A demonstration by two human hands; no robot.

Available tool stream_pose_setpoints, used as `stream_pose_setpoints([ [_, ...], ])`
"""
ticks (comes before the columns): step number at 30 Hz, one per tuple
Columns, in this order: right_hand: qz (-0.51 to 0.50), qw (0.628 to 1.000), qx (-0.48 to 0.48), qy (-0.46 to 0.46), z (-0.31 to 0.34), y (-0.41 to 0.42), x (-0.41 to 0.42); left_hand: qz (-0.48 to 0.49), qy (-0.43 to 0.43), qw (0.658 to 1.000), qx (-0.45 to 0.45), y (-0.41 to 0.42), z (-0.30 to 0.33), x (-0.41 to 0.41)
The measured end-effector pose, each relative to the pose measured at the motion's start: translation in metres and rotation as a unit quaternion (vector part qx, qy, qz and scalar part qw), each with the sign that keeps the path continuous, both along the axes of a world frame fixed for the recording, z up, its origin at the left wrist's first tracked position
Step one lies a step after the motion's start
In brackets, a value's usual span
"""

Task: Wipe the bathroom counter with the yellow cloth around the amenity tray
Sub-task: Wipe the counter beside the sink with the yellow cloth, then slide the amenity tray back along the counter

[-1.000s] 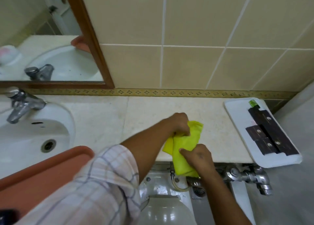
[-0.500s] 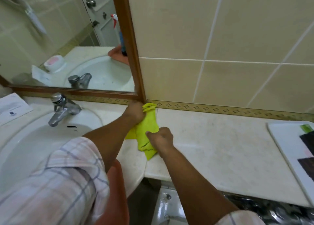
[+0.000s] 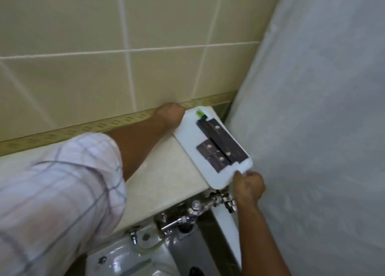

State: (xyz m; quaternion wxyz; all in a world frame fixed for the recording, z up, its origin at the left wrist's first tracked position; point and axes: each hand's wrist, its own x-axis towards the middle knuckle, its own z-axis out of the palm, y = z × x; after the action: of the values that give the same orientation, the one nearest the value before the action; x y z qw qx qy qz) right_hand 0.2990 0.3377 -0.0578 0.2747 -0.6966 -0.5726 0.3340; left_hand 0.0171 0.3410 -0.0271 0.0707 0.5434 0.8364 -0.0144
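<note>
The white amenity tray (image 3: 188, 129) lies at the right end of the beige counter (image 3: 166, 171), its near corner past the counter's front edge. It carries dark sachets (image 3: 220, 144) and a small green item (image 3: 200, 114). My right hand (image 3: 248, 185) pinches the tray's near right corner. My left hand (image 3: 169, 114) rests at the back of the counter against the wall trim, touching the tray's far left corner. Its fingers are hidden. The yellow cloth is not visible.
A pale shower curtain (image 3: 312, 109) hangs close along the tray's right side. Chrome valves and pipes (image 3: 198, 209) sit under the counter's front edge, above a white toilet (image 3: 129, 259). The tiled wall (image 3: 104, 77) closes off the back.
The view swung right from the basin and mirror to the tray. Both hands left the middle of the counter. My right hand let go of the cloth and took the tray's corner.
</note>
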Motion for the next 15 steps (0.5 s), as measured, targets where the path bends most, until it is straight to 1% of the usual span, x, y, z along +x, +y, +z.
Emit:
stream_pose_setpoints([
  [2,-0.012,0.999,-0.013,0.040,-0.009,0.008,0.003,0.002,0.046,0.999,-0.018,0.026,-0.013,0.007],
  [6,-0.019,0.998,-0.023,0.054,-0.019,0.024,0.011,0.001,0.088,0.996,-0.016,0.039,-0.036,0.010],
  [9,-0.002,1.000,-0.005,0.022,-0.009,0.030,0.017,0.021,0.059,0.998,-0.001,0.025,-0.032,0.011],
  [11,0.026,1.000,0.011,-0.001,0.002,0.035,0.021,0.052,0.033,0.998,0.007,-0.004,-0.025,0.012],
  [13,0.064,0.998,0.019,-0.019,0.011,0.040,0.018,0.100,-0.005,0.995,0.023,-0.046,-0.018,0.009],
  [15,0.119,0.992,0.026,-0.031,0.021,0.040,-0.003,0.170,-0.051,0.983,0.039,-0.099,-0.009,-0.001],
])
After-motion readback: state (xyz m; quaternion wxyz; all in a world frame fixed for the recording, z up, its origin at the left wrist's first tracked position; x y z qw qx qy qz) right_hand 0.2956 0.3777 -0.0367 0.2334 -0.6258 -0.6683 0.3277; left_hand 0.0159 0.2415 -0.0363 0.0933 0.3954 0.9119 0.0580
